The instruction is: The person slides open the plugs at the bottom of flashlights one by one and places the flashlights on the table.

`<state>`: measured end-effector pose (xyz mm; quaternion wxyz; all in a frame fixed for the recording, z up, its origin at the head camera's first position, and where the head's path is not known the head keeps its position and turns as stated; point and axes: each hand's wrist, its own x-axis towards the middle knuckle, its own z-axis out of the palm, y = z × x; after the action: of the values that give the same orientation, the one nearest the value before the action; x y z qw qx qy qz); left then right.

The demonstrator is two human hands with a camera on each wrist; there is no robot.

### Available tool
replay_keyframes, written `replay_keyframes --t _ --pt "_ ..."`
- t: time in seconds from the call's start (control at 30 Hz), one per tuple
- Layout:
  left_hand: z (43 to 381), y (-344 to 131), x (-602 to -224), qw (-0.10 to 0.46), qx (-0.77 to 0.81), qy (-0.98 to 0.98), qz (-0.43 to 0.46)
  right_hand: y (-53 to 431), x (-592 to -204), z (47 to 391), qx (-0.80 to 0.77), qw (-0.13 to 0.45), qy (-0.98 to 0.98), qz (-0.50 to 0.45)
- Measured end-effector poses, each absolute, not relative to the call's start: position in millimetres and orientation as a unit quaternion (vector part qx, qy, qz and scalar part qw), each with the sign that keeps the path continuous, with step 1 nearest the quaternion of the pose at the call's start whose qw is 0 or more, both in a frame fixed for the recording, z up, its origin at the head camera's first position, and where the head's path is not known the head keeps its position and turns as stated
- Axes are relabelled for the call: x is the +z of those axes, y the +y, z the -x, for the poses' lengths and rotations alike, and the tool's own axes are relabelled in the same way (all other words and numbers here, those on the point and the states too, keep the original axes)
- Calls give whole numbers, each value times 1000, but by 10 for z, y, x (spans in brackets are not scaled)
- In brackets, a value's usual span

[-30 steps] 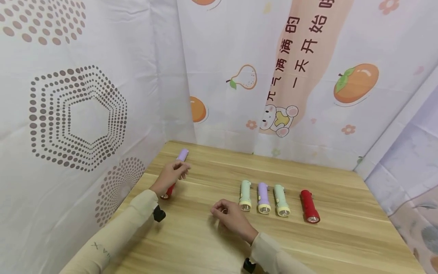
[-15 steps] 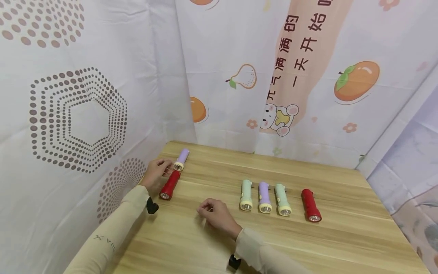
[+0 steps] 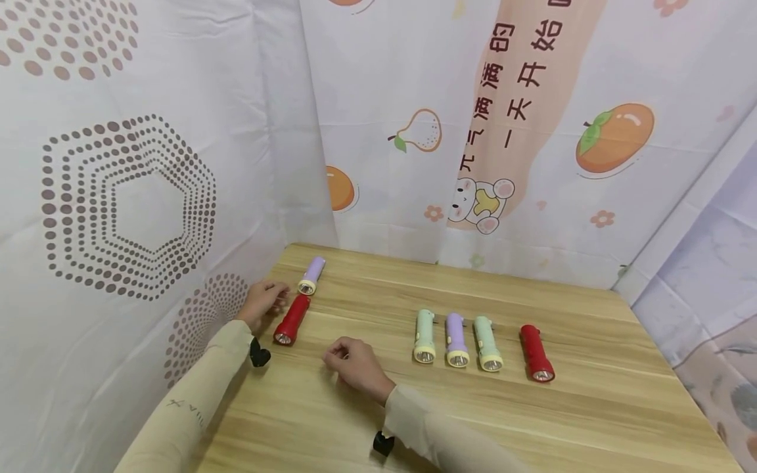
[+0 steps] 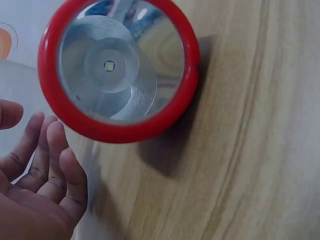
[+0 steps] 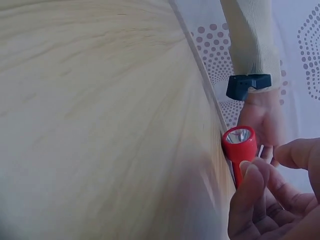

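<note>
At the table's left edge my left hand (image 3: pixel 263 303) hangs with loosely bent fingers beside a red flashlight (image 3: pixel 292 320), holding nothing. The left wrist view shows that flashlight's lens and red rim (image 4: pixel 117 132) up close, with a gap between it and the fingertips. Just beyond lies a purple flashlight (image 3: pixel 315 270) with a cream head, nearly end to end with the red one. Nearer the middle, my right hand (image 3: pixel 357 369) hovers over the wood, thumb and fingers loosely curled around nothing. From the right wrist, the red flashlight (image 5: pixel 241 147) appears behind its fingers.
Right of centre stand in a row a mint flashlight (image 3: pixel 424 335), a purple flashlight (image 3: pixel 456 338) and another mint flashlight (image 3: pixel 487 343). A second red flashlight (image 3: pixel 535 353) lies farther right. Printed curtains (image 3: pixel 378 190) border the wooden table (image 3: pixel 568 433) at the left and back.
My left hand has come off the flashlights and drawn left to the table edge, uncovering the red and purple ones. My right hand has drifted left.
</note>
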<state>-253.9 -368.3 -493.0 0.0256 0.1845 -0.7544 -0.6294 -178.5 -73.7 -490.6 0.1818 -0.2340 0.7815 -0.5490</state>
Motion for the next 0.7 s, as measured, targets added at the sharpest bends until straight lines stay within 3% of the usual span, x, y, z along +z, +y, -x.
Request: replay_keyframes --t 0.7 --pt "2634 -3603 -4986 8 -546 -820 -172 -1241 -4868 1943 -526 223 796 197"
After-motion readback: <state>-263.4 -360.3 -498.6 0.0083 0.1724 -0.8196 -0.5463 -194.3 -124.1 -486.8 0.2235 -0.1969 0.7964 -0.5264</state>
